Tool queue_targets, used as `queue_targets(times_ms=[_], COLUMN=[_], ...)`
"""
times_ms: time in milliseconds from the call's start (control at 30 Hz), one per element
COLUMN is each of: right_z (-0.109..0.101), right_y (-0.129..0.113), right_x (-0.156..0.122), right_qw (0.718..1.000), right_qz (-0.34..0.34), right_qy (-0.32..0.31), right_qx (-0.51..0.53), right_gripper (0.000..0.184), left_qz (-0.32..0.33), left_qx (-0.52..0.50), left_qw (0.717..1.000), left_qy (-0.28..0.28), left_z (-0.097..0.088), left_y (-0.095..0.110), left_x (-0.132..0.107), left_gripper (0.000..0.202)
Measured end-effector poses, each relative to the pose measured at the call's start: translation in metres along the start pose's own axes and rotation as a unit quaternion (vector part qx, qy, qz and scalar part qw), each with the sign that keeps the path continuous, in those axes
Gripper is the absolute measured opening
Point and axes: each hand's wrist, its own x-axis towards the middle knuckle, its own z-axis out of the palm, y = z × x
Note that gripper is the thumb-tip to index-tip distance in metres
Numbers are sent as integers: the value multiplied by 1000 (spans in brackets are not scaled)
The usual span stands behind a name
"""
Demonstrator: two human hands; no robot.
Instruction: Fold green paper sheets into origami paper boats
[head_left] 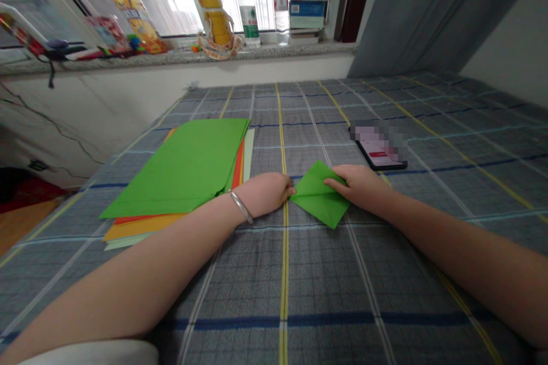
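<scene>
A small folded green paper lies on the grey plaid cloth in front of me. My left hand, with a silver bangle on its wrist, presses its fingertips on the paper's left corner. Over the paper's right side rests my right hand, its fingers flat on the top fold. Both hands touch the paper and hold it down against the cloth.
A stack of coloured sheets, green on top with orange, yellow and pale sheets under it, lies to the left. A phone lies at the right. Bottles and boxes stand on the windowsill at the back.
</scene>
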Motion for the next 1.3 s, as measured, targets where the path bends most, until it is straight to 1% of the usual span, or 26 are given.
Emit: queue_targets(times_ms=[100, 267, 333, 367, 467, 533, 567, 633, 667, 733, 800, 900, 1000, 1133, 1200, 1300], right_z=[-1, -1, -1, 0, 1, 2, 2, 3, 3, 4, 5, 7, 7, 7, 7, 7], right_y=[-2, -4, -4, -4, -4, -4, -5, -5, -6, -6, -6, -4, -2, -1, -1, -1], right_x=[0, 0, 0, 0, 0, -1, -1, -2, -2, -3, -3, -2, -1, -1, -1, 0], right_qw=[1000, 1000, 999, 999, 999, 999, 998, 997, 996, 996, 997, 997, 998, 998, 998, 999], right_qz=[7, 13, 11, 11, 10, 16, 22, 37, 44, 53, 55, 48, 39, 37, 39, 36], right_qy=[-2, -4, 1, 2, 3, 4, 5, 11, 16, 28, 42, 52, 51, 39, 36, 33], right_qx=[-14, -26, -31, -34, -37, -47, -55, -70, -72, -60, -39, -14, 0, -11, -18, -20], right_gripper=[26, 24, 24, 24, 24, 24, 24, 22, 21, 20, 24, 29, 26, 25, 26, 26], left_qz=[-1, 0, -2, 1, 44, 104, 139, 196, 213, 220, 214, 201, 178, 152, 143, 137], left_qx=[26, 85, 105, 108, 94, 65, 45, 3, -15, -40, -45, -26, 3, 20, 13, -9], left_qw=[1000, 995, 992, 990, 978, 966, 960, 953, 951, 952, 955, 962, 972, 982, 984, 983], left_qy=[9, 50, 73, 94, 183, 228, 237, 231, 223, 207, 198, 186, 150, 109, 107, 125], left_z=[3, 11, 15, 17, 22, 25, 26, 30, 31, 34, 36, 38, 38, 37, 36, 35], left_y=[4, 10, 12, 13, 16, 18, 18, 18, 18, 17, 15, 14, 15, 17, 18, 19], left_x=[-3, -8, -8, -7, -4, -1, 0, 2, 3, 5, 6, 7, 8, 8, 8, 6], left_gripper=[30, 31, 30, 28, 22, 22, 23, 28, 32, 38, 41, 46, 51, 56, 57, 57])
